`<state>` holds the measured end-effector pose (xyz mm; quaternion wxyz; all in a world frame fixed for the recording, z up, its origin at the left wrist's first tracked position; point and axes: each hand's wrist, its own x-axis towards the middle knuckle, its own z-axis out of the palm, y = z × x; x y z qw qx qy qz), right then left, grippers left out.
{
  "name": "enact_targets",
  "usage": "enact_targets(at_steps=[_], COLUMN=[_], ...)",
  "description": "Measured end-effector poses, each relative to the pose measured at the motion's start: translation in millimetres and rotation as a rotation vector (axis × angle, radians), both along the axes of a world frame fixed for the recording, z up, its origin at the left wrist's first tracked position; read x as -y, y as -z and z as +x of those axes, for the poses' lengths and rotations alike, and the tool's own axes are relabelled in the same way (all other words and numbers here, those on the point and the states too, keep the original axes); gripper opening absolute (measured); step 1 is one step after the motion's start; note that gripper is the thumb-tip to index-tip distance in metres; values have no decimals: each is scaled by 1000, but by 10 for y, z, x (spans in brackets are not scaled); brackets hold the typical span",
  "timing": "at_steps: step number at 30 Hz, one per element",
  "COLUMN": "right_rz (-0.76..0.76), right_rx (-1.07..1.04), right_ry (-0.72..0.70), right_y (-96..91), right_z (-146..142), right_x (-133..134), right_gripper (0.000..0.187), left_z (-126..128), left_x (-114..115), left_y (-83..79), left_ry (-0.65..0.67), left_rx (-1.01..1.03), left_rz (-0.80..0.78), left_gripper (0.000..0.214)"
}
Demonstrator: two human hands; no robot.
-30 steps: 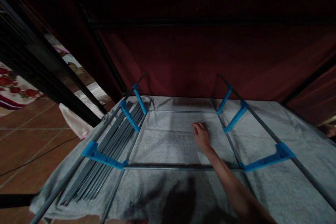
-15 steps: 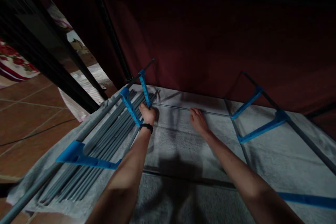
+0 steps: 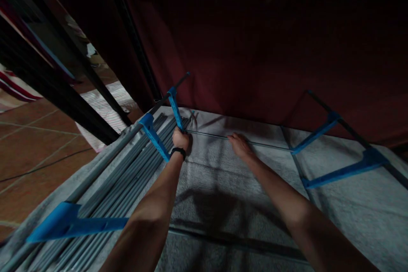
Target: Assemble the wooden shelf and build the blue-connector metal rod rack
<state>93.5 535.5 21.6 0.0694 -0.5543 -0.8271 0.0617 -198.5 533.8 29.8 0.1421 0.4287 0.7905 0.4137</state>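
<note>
My left hand [image 3: 180, 139], with a dark band at the wrist, is closed around the lower end of a blue plastic bracket [image 3: 175, 109], where a thin grey metal rod [image 3: 210, 135] meets it. My right hand [image 3: 239, 145] has its fingers closed on that same rod, around its middle. The rod's far end meets another blue bracket [image 3: 314, 133] on the right side. On the left, a thicker grey tube [image 3: 105, 169] runs through several blue brackets. My left fingertips are partly hidden behind the hand.
Several loose grey tubes [image 3: 127, 174] lie side by side at the left on a pale blanket [image 3: 210, 172]. A second grey tube [image 3: 349, 129] with blue brackets stands at the right. A crossbar [image 3: 232, 242] lies nearer me. Behind hangs a dark red cloth [image 3: 239, 59].
My right hand's fingers have closed onto the rod. My left hand has curled tighter at the bracket's lower end. The view has shifted, and the right-hand tube appears farther right.
</note>
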Motion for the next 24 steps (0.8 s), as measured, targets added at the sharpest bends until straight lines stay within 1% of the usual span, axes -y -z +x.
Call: enact_targets(at_steps=[3,8,12,14,20,24], right_rz=[-1,13,3,3,14,17], right_rx=[-26,-40,-51,-50,-75,-58], right_ry=[-18,-26,-37,-42,-45,-38], right_y=[-29,-45,-51,-60,-85,-77], right_z=[65,100,98,100,111,116], right_x=[12,48,93,120,149,119], right_gripper=[37,37,36,36,36,42], left_z=[-30,-66,-70,-75,-106,-105], left_x=[-39,-65,-30,-20,-61,-86], left_y=[-18,-17,0,13,76,76], left_ry=[-11,41,83,90,82,54], left_rx=[-21,38,90,102,96,70], left_rz=[-12,44,88,91,42,32], left_gripper=[31,28,36,37,28,24])
